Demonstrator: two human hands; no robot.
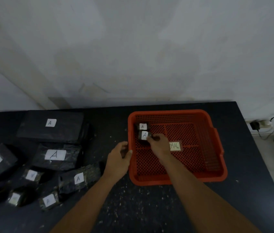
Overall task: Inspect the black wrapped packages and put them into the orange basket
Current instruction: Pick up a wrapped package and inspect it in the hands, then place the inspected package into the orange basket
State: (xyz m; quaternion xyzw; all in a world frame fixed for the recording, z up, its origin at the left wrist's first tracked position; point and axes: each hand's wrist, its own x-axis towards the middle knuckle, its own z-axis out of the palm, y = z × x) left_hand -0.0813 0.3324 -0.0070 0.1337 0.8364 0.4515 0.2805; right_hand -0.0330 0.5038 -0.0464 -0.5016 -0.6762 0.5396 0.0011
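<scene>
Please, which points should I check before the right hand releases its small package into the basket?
1. Right hand grips the small black wrapped package with a white "A" label: ok.
2. This package is inside the orange perforated plastic basket: ok.
3. Gap to the second small black package behind it: cannot tell.
4. Left hand grips a dark item by the basket's left rim; what it is: cannot tell.
5. All packages moved: not ok, several black packages lie on the dark table.
</scene>
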